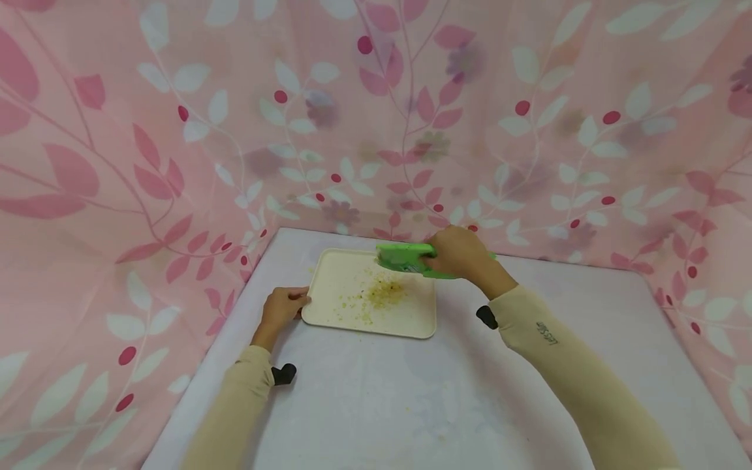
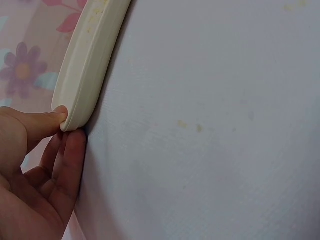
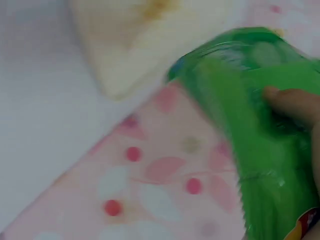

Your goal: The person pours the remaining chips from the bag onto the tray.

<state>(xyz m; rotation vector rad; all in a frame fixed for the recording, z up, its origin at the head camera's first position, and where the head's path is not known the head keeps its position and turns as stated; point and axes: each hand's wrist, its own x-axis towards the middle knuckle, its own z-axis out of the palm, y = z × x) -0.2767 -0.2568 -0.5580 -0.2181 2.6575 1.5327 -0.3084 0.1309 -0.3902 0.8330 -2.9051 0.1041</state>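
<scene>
A cream rectangular tray (image 1: 337, 267) lies on the table with a scatter of yellowish crumbs (image 1: 384, 292), thickest right of its middle. My left hand (image 1: 282, 307) pinches the tray's near left corner; in the left wrist view the thumb (image 2: 47, 122) is on the rim and the fingers are below it. Over the tray's far right part, my right hand (image 1: 461, 253) grips a shiny green plastic packet (image 1: 405, 256). The right wrist view shows the packet's crimped edge and the thumb (image 3: 290, 102) pressed on it; its contents cannot be made out.
The table (image 1: 364, 398) has a white cover, with a few small yellowish bits (image 2: 182, 124) on it near the tray. Pink curtains (image 1: 376, 130) with a leaf pattern hang behind the table and at both sides.
</scene>
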